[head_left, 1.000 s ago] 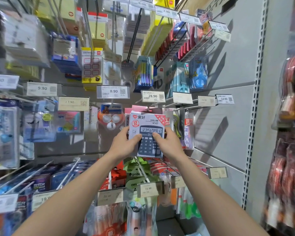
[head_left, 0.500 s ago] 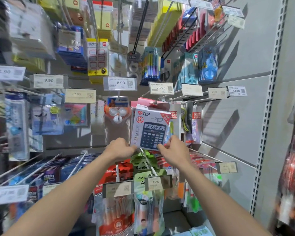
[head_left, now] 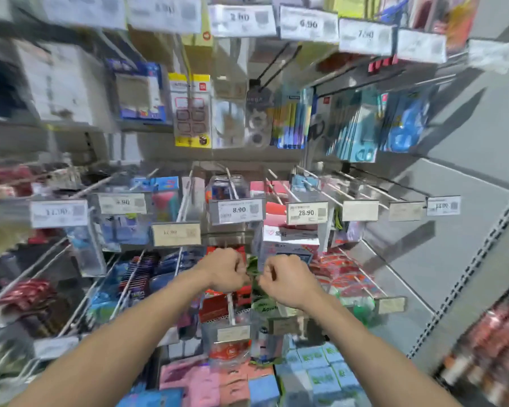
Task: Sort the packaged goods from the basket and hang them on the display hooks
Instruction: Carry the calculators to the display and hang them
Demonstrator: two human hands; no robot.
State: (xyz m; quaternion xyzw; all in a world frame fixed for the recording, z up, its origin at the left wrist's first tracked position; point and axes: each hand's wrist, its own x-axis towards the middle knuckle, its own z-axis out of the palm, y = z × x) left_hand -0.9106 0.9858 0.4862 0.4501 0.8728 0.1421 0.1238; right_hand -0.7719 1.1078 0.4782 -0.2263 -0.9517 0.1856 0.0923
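The white and red calculator pack (head_left: 288, 245) hangs on the hook behind the 28.90 price tag (head_left: 306, 212), in the middle row of the display wall. Just below it, my left hand (head_left: 227, 270) and my right hand (head_left: 288, 277) are held close together with fingers curled in. Neither hand shows anything in its grasp. My right hand's knuckles lie right under the pack's lower edge; my left hand is apart from it, to the left. A green pack (head_left: 254, 270) on a lower hook shows between the hands. The basket is out of view.
Hooks full of stationery packs fill the wall, with price tags such as 8.90 (head_left: 237, 210) sticking out towards me. Red packs (head_left: 341, 274) hang right of my hands. Blue and pink boxes (head_left: 315, 365) lie on the bottom shelf. The grey panel (head_left: 453, 201) at right is bare.
Both hands have let go of the calculator pack, which now hangs on its hook, and dropped below it with fingers curled. The camera has tilted down and blurred.
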